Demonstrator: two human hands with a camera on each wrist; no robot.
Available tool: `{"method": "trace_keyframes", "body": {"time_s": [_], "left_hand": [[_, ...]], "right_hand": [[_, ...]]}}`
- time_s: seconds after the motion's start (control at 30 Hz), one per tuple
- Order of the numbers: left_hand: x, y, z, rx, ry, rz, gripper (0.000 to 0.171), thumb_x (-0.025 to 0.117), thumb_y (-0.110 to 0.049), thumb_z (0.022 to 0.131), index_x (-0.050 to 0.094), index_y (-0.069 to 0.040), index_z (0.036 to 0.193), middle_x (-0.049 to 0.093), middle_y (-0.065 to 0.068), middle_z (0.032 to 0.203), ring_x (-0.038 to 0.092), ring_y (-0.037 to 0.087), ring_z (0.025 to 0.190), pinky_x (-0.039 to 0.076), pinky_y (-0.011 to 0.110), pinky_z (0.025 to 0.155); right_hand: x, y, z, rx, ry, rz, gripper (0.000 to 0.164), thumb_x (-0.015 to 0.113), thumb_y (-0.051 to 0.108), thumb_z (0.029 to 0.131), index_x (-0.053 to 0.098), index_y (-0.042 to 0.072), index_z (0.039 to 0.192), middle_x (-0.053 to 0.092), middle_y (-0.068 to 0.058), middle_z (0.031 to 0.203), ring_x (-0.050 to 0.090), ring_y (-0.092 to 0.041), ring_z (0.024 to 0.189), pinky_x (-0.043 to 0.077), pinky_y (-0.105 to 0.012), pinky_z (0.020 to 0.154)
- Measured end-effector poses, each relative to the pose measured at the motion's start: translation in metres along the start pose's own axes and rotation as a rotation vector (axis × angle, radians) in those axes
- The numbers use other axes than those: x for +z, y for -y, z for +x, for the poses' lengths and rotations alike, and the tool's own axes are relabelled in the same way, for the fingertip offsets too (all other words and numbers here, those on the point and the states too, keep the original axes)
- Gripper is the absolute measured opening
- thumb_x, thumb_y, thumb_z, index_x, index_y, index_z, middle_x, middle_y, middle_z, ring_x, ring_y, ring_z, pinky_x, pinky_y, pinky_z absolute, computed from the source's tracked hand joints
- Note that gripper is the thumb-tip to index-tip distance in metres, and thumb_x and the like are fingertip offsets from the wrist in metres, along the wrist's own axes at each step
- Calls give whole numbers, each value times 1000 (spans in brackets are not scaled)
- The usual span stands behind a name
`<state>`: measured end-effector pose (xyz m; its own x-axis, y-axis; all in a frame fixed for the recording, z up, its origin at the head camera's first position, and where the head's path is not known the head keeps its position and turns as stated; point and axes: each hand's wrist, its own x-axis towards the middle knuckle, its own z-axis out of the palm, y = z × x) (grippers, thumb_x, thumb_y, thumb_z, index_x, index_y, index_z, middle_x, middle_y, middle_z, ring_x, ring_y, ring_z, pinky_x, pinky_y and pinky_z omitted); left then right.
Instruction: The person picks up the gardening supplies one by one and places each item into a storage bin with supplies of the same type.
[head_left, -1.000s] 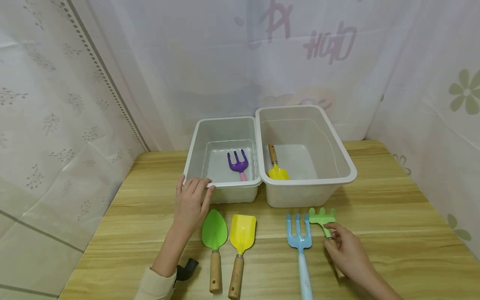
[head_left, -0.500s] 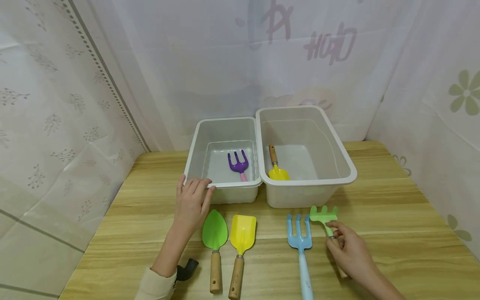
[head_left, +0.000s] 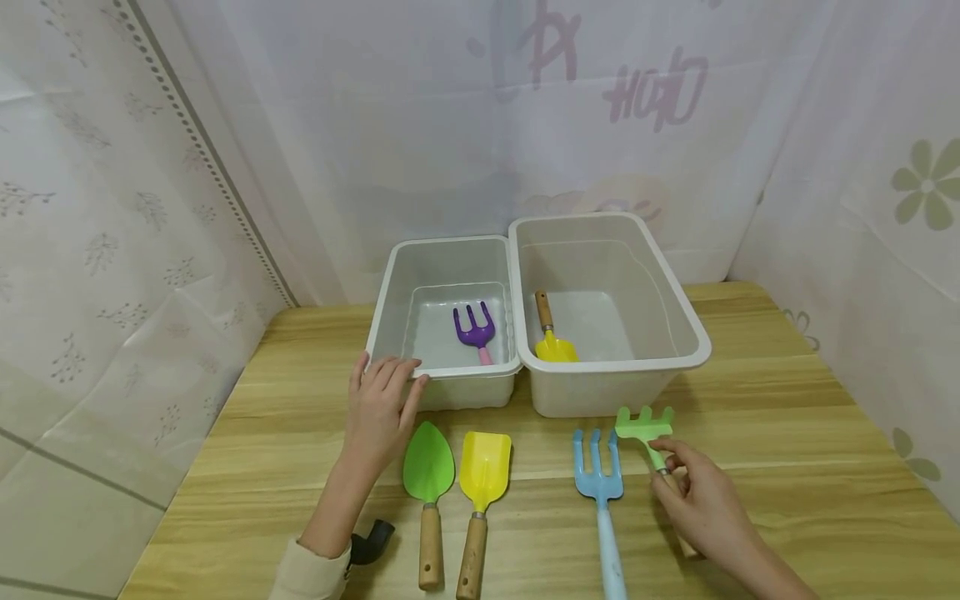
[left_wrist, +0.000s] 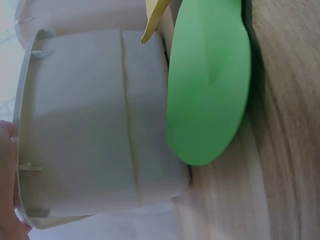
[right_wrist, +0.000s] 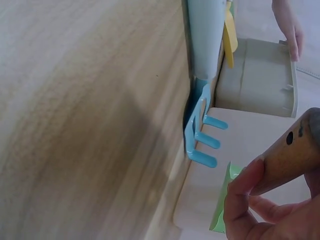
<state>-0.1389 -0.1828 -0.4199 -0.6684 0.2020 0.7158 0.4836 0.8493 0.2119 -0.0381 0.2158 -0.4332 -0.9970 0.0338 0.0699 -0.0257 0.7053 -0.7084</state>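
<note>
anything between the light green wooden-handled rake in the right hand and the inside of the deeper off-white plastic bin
Only the near wall of the deeper off-white plastic bin, just beyond the light green wooden-handled rake that the right hand grips. The pale blue three-pronged fork lies to one side.

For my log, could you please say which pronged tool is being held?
The green rake, in the right hand; the blue fork and purple fork lie untouched.
</note>
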Motion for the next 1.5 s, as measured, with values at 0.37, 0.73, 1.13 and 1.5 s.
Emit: {"method": "trace_keyframes", "body": {"time_s": [0.37, 0.73, 1.13, 1.5], "left_hand": [[-5, 6, 1, 74, -19, 18, 62, 37, -50, 114, 74, 0, 112, 77, 18, 106, 67, 40, 107, 40, 66, 113], [-7, 8, 2, 104, -41, 0, 62, 40, -49, 113, 75, 1, 108, 78, 17, 101, 69, 38, 98, 46, 64, 107], [-6, 10, 1, 103, -46, -20, 59, 42, -48, 113, 75, 0, 108, 78, 16, 99, 69, 37, 95, 46, 64, 108], [-6, 10, 1, 83, -30, -26, 60, 42, -50, 113, 75, 0, 108, 78, 16, 99, 69, 38, 95, 46, 64, 109]], "right_hand": [[-3, 12, 1, -55, -23, 4, 40, 68, -1, 89, 68, 3, 129, 67, -8, 97, 41, 1, 56, 39, -21, 48], [-3, 20, -2, -106, -32, -1, 41, 74, -1, 88, 70, 3, 128, 67, -4, 96, 44, 3, 62, 40, -20, 52], [-5, 29, -3, -138, -27, 15, 40, 74, -2, 88, 70, 7, 127, 67, -3, 95, 47, 3, 65, 43, -20, 53], [-7, 40, -5, -203, -40, 26, 42, 79, -4, 86, 71, 11, 125, 67, 1, 92, 46, 4, 66, 42, -20, 53]]}}
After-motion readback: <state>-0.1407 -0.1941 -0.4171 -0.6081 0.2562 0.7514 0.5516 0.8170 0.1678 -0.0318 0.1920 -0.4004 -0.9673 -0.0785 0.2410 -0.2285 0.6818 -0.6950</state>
